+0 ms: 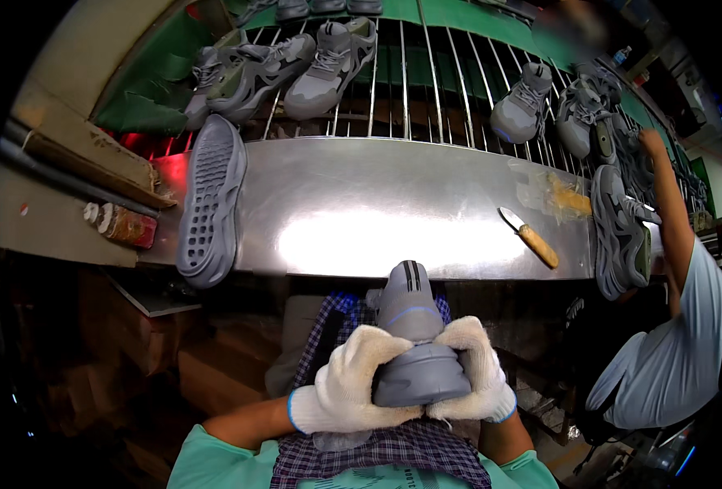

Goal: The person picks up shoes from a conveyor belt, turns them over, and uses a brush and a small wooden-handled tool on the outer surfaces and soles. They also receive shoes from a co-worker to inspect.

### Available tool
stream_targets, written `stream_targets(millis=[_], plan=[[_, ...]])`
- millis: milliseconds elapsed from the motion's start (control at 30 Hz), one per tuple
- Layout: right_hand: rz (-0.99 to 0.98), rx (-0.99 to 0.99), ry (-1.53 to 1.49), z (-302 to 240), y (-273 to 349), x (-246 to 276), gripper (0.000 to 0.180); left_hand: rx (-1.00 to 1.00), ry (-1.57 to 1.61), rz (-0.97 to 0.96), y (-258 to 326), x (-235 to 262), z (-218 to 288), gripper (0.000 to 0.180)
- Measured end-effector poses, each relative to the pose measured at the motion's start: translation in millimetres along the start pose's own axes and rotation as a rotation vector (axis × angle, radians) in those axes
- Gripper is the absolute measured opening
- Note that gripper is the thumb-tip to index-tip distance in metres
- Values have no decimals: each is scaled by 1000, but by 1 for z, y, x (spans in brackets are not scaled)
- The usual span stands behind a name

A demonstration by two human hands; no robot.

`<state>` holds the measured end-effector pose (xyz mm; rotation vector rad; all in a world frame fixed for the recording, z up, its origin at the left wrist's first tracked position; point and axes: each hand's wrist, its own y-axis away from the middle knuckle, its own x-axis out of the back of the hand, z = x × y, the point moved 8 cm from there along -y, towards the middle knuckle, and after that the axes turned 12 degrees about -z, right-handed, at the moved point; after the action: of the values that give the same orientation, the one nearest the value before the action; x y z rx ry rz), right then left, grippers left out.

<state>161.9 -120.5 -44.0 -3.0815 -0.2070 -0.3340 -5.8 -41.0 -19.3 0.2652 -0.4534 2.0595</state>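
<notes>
- Nearest the lens: grey shoe (416, 342) held over a checked apron (377, 452), sole end toward the body, just short of the tabletop's (361, 204) near edge.
- Left hand (346, 389) in a white knit glove, grip closed round the shoe's left side and heel, fingers wrapped over the sole edge.
- Right hand (476, 371), gloved alike, grip closed on the shoe's right side, touching the left glove's fingers above the heel.
- Far left on the shiny metal tabletop: loose grey outsole (211, 204), tread up, overhanging the near edge.
- Behind it, on a wire rack (410, 90): several grey shoes (296, 65) lying on their sides.
- Right of centre on the tabletop: small knife with a wooden handle (530, 236), well apart from the held shoe.
- Just beyond the knife: crumpled clear plastic bag (552, 194) with something yellow inside.
- Far right: another grey shoe (620, 232) on the tabletop, beside another person's raised arm (670, 204), reaching toward the rack.
</notes>
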Motion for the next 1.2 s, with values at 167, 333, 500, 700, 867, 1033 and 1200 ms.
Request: stream_targets(millis=[167, 333, 500, 700, 867, 1033, 1200], plan=[[-108, -66, 7, 3, -14, 3, 92, 195, 74, -65, 5, 0, -27, 83], [-115, -104, -21, 16, -28, 5, 91, 213, 152, -46, 0, 6, -50, 84], [-112, -99, -60, 21, -33, 5, 91, 212, 118, -62, 1, 6, -56, 83], [-193, -62, -15, 28, -34, 9, 103, 212, 231, -33, 0, 2, -61, 91], [-231, -365, 174, 34, -21, 15, 126, 503, 176, -290, 34, -23, -96, 107], [-649, -631, 267, 103, 27, -43, 101, 765, 311, -378, 77, -9, -116, 87], [-147, -271, -645, 130, 2, -47, 82, 288, 315, 175, -34, 51, -95, 34]])
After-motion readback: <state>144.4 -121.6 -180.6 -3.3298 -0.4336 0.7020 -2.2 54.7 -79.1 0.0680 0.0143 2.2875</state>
